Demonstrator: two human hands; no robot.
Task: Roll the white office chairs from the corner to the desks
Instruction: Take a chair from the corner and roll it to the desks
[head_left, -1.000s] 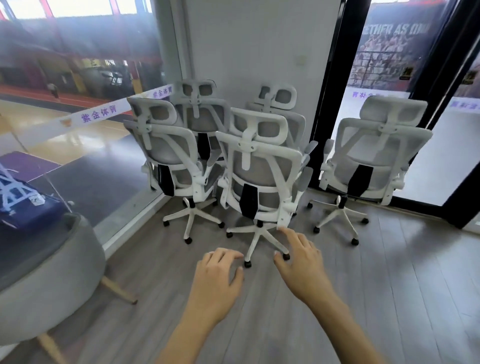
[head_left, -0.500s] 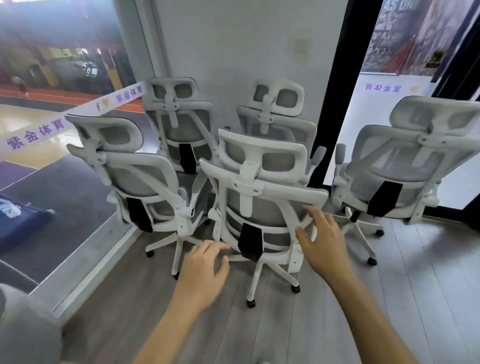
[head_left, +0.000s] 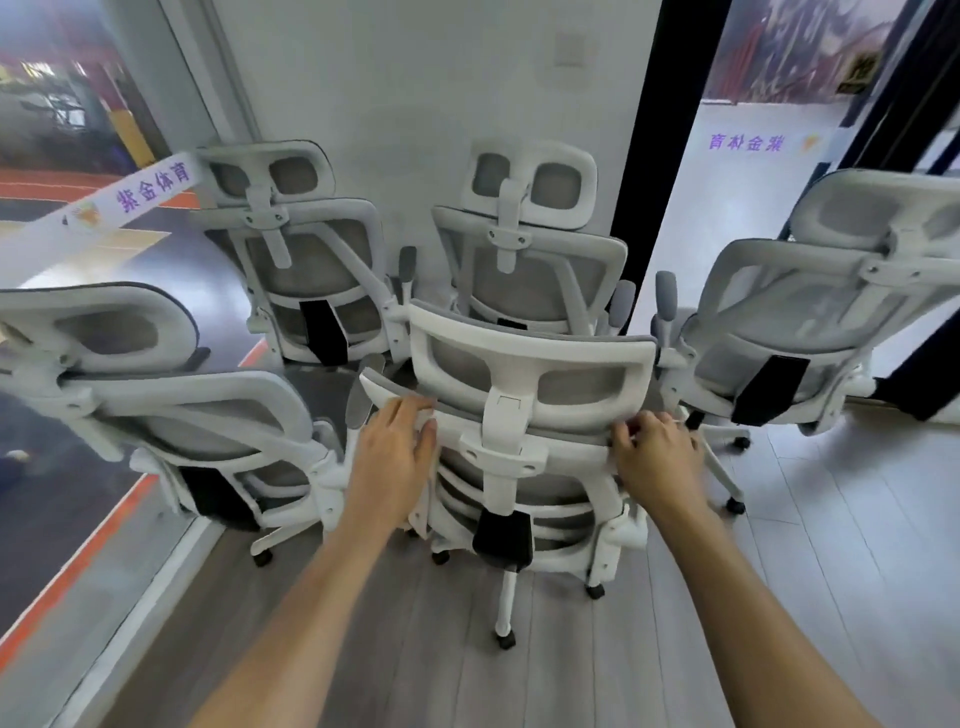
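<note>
Several white office chairs with grey mesh backs stand packed in the corner, all with their backs to me. The front chair is in the middle, right before me. My left hand lies over the left end of its backrest's top rim, thumb on the rear side. My right hand has its fingers curled over the right end of the same rim. Close around it stand a left chair, two chairs behind it, and a right chair.
A glass wall with an orange floor strip runs along the left. A white wall and a black door frame close off the back. Grey wood flooring stretches toward me and to the right.
I have moved closer to the chairs. Both hands rose from lower down and now grip the top rim of the front chair's backrest.
</note>
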